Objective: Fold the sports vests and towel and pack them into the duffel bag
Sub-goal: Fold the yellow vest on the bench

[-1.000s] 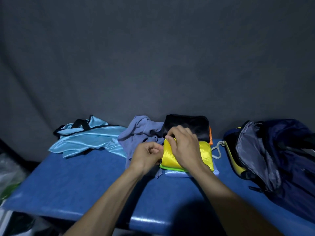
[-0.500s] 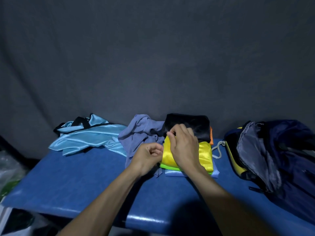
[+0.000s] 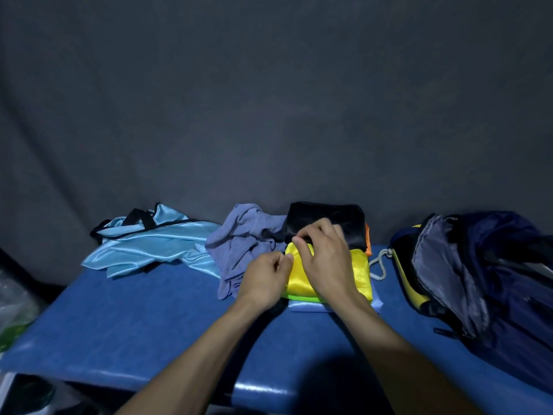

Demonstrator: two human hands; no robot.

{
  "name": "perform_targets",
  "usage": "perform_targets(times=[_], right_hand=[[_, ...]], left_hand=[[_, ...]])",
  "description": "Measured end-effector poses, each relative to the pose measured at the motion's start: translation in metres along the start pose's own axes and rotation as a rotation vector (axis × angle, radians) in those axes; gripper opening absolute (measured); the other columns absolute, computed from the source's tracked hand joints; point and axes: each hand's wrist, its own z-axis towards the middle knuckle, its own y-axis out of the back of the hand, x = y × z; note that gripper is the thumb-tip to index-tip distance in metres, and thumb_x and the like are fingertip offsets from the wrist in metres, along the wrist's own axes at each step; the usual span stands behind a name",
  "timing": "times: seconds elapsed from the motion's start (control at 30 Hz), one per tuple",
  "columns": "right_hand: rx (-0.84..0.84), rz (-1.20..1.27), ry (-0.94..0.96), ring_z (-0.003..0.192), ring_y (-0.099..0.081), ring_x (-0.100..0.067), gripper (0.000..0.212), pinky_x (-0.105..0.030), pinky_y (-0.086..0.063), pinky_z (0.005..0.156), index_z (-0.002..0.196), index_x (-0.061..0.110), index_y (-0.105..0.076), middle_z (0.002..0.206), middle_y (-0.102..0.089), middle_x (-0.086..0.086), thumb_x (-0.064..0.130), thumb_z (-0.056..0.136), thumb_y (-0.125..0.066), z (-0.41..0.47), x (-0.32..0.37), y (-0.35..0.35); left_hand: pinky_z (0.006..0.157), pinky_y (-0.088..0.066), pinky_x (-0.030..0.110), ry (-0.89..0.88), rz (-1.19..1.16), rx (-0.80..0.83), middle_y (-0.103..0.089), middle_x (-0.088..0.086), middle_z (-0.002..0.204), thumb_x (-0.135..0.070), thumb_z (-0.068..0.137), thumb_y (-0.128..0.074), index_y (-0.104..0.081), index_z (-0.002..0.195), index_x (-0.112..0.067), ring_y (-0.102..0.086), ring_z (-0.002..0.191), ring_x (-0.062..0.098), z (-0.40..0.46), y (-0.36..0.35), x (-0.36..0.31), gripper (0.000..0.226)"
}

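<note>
Dim, bluish light, dark shadow at bottom centre, wide-angle bending at edges

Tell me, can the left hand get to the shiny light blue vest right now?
Probably yes: the light blue vest lies unfolded on the left hand's side, with only the crumpled grey-blue towel between them.

No text, label, brand, number or sign can be read anywhere.

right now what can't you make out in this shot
Head view only:
- Inside of the duffel bag: its own flap and the dim light hide it.
- Most of the yellow vest: the right hand covers it.
- What the left hand pinches: its curled fingers hide it.
</note>
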Motion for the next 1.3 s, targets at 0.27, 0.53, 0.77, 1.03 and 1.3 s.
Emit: perform_targets(times=[0.27, 0.53, 0.77, 1.03, 1.3], right_hand=[[-0.048, -0.305, -0.061, 0.093, -0.051, -0.026, 0.024, -0.040, -0.039, 0.074, 0.088, 0.023, -0.067, 0.093, -0.060, 0.003, 0.046, 0.095, -0.063, -0.007, -0.038, 0.034], [-0.026, -0.209, -0.112, 0.090, -0.049, -0.024, 0.027, -0.040, -0.040, 0.071, 0.080, 0.022, -0.061, 0.086, -0.055, 0.005, 0.044, 0.095, -0.065, 0.000, -0.042, 0.028], [-0.024, -0.426, 0.226, 0.090, -0.053, -0.023, 0.011, -0.037, -0.044, 0.074, 0.100, 0.020, -0.072, 0.094, -0.059, 0.003, 0.026, 0.092, -0.071, -0.014, -0.036, 0.038], [0.215, -0.470, 0.170, 0.140, -0.049, -0.027, 0.056, -0.043, -0.049, 0.108, 0.140, 0.016, -0.060, 0.146, -0.057, -0.004, 0.046, 0.105, -0.028, -0.054, -0.056, 0.050], [0.306, -0.395, 0.049, 0.153, -0.025, -0.021, 0.073, -0.032, -0.034, 0.115, 0.157, 0.015, -0.036, 0.164, -0.032, -0.001, 0.057, 0.104, -0.009, -0.068, -0.050, 0.046]], left_hand=[[0.083, -0.048, 0.037, -0.364, 0.325, -0.222, -0.055, -0.003, 0.120, -0.014, 0.088, -0.064, -0.056, 0.123, -0.025, -0.049, 0.108, 0.021, -0.003, -0.001, -0.018, 0.038], [0.090, -0.045, 0.032, -0.835, 0.685, -0.161, -0.062, -0.006, 0.126, -0.022, 0.086, -0.066, -0.069, 0.122, -0.023, -0.052, 0.119, 0.019, 0.013, -0.007, -0.017, 0.035], [0.111, -0.042, 0.036, -0.685, 0.627, -0.153, -0.063, 0.000, 0.133, -0.041, 0.104, -0.038, -0.065, 0.129, -0.015, -0.053, 0.129, 0.021, -0.001, -0.025, -0.020, 0.045], [0.109, -0.042, 0.032, -0.629, 0.560, -0.104, -0.060, -0.004, 0.133, -0.047, 0.104, -0.038, -0.059, 0.137, -0.018, -0.050, 0.126, 0.017, -0.008, -0.028, -0.006, 0.048], [0.112, -0.037, 0.030, -0.591, 0.453, -0.052, -0.058, -0.005, 0.136, -0.047, 0.105, -0.037, -0.058, 0.139, -0.021, -0.046, 0.128, 0.015, -0.006, -0.034, 0.002, 0.048]])
